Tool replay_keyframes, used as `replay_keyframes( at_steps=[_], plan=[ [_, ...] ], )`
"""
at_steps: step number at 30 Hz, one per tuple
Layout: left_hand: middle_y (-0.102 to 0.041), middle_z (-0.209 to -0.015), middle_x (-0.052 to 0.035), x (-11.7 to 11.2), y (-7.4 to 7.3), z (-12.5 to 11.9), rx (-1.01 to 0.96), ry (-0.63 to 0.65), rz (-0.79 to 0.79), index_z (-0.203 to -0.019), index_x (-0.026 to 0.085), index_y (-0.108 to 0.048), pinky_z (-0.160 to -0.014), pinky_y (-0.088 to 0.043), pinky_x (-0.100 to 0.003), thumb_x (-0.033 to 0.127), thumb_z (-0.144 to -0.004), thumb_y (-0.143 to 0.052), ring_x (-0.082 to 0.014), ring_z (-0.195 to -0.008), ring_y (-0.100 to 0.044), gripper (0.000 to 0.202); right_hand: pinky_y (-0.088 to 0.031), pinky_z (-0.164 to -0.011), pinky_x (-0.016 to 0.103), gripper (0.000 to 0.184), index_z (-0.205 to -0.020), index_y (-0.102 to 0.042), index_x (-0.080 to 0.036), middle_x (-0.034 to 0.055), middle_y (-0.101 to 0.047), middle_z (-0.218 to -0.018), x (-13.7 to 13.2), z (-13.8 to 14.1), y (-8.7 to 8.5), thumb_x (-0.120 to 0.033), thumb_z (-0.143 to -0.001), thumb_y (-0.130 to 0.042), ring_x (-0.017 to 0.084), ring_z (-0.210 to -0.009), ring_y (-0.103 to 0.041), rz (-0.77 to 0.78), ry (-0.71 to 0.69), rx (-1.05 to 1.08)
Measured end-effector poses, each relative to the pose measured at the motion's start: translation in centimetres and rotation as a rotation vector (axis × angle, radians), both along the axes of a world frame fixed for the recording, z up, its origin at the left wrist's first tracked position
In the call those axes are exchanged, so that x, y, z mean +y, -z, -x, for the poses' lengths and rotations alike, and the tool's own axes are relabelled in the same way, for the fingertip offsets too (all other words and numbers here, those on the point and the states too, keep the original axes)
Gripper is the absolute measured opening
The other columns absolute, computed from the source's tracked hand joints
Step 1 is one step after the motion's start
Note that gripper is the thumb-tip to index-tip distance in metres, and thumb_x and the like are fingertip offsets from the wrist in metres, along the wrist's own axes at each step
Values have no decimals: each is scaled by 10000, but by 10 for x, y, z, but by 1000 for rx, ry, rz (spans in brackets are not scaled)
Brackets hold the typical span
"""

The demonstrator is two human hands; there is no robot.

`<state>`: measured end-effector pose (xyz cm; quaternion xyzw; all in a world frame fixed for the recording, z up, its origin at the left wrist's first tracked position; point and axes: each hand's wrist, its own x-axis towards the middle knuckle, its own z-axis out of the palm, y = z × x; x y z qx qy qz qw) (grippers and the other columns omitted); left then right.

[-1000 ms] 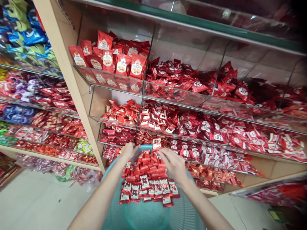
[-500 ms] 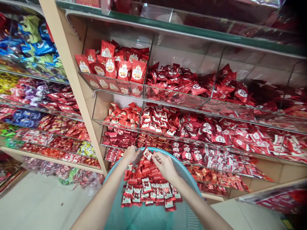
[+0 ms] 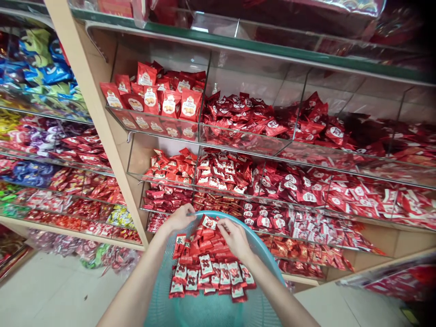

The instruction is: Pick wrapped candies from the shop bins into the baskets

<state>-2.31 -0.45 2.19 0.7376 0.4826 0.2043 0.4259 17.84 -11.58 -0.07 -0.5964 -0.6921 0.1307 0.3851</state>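
A turquoise plastic basket [image 3: 269,254] stands in front of me, with many small red-and-white candy packets [image 3: 206,265] in it, several laid in overlapping rows. My right hand [image 3: 235,238] is over the far part of the pile. Its thumb and fingers are pinched at the right edge of one candy packet [image 3: 208,223] with a white printed face. At the far left of the basket's rim is my left hand [image 3: 180,219], its fingers loosely bent and apart, with nothing seen in them. Below it lie two packets with black characters [image 3: 180,245].
Beyond the basket, glass-fronted shelves [image 3: 245,141] hold red-wrapped sweets in divided compartments. A wooden upright [image 3: 95,122] separates them from left shelves with blue, yellow and purple packets [image 3: 47,68]. Bagged sweets [image 3: 102,259] lie low at the left, beside the tiled floor [image 3: 64,290].
My left hand has drawn slightly left and up from the pile, with its fingers more bent. The packet by my right fingertips sits lower against the pile. The view has shifted slightly.
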Motion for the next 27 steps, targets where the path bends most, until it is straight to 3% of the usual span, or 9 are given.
replay_keyframes(
  at_steps=[4,7,10,15,21,27],
  plan=[
    [-670,-873,-19,-7,-10,4,-156,225,47,-830,159,-664,-800,-404,-234,392,-676,-637,-157,-852,-568,280,-412,-687,231,166,-877,-579,-243,-12,-636,-803,0,6,1,-253,-884,-413,141,-703,-570,7,-51,-14],
    [-660,-751,-15,-8,-11,5,-199,231,43,-688,140,-662,-752,-407,-236,434,-675,-634,-148,-756,-565,296,-414,-677,236,169,-869,-581,-244,-11,-630,-790,0,9,2,-269,-883,-415,141,-693,-563,23,-71,8],
    [-644,-723,-7,-7,-8,5,-194,239,27,-668,133,-656,-726,-402,-232,429,-642,-667,-140,-724,-554,297,-431,-686,240,164,-882,-577,-236,-7,-621,-789,1,11,4,-296,-878,-425,139,-700,-564,45,-87,127],
    [-634,-729,4,-7,-9,9,-155,297,39,-680,143,-644,-716,-403,-225,438,-662,-656,-135,-729,-550,296,-451,-649,251,334,-1145,-516,-220,-24,-576,-709,5,14,4,-331,-830,-514,130,-635,-532,121,-100,378],
    [-661,-819,-20,-5,-6,13,-140,294,26,-698,158,-683,-789,-406,-241,408,-671,-676,-167,-860,-567,251,-474,-591,273,319,-835,-617,-183,-2,-582,-669,9,16,3,-486,-734,-605,137,-596,-532,284,-48,675],
    [-646,-964,-32,-6,-5,13,-173,278,27,-684,161,-691,-833,-399,-252,358,-674,-679,-168,-908,-562,197,-438,-568,231,320,-727,-580,-178,0,-546,-717,10,19,0,-497,-736,-602,130,-658,-497,271,-34,752]
  ],
)
